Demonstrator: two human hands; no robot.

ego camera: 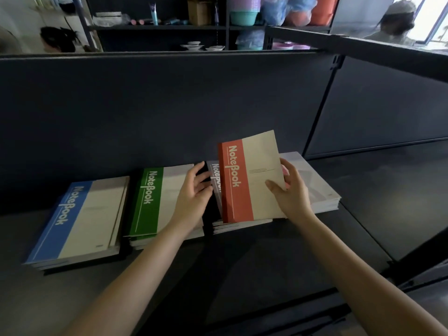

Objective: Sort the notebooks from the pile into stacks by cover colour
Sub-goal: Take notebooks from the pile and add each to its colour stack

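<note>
While the right grip [289, 190] clasps the red notebook [252, 178], tilted up at centre frame, the left grip [194, 192] hangs slack-fingered beside the grey-banded stack [214, 173] beneath it. The green stack [155, 202] and blue stack [77, 221] lie further left. The pile [320, 185] on the right looks thick, so I judge plenty remains.

A shop selling household goods and stationery, it seems; rows of dark metal shelving [242, 263]; the rack behind carries stacked plastic basins [242, 17], small white dishes [194, 46] and a toiletry tube [153, 13]; many identical notebooks [80, 221] lie stacked on the near shelf
</note>
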